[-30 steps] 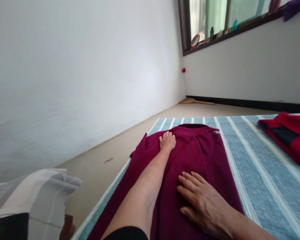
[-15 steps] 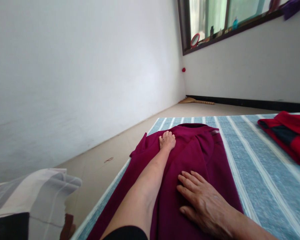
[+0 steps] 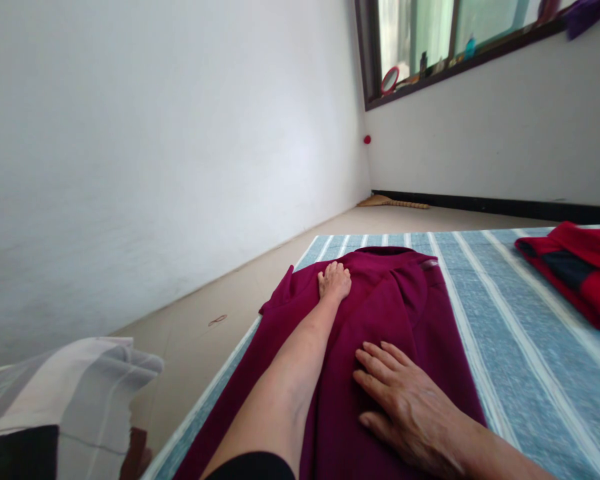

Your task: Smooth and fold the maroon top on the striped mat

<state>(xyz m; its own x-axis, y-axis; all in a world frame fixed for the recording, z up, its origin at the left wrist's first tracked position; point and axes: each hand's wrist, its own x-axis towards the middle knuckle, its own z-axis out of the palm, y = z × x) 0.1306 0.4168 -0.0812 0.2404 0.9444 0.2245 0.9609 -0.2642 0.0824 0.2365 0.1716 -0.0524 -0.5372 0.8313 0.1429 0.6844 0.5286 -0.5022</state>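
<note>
A plum-coloured garment (image 3: 365, 333), which looks like a top with a dark neckline at its far end, lies spread on a blue-and-white striped sheet (image 3: 510, 293). My left hand (image 3: 335, 280) reaches far forward and rests on its upper part, near the neckline, fingers laid on the cloth. Closer to me, my right hand (image 3: 405, 393) lies palm down on the middle of the garment, fingers spread a little. Neither hand grips anything. A fold of the cloth runs between the two hands, and a corner sticks out on the far left side.
A folded red and dark garment (image 3: 575, 267) lies on the sheet at the right. Grey-and-white cloth (image 3: 85, 387) sits at the lower left. A wooden-handled brush or broom (image 3: 395, 203) rests on the floor by the far wall. Along the windowsill are a red-framed mirror (image 3: 390, 80) and bottles.
</note>
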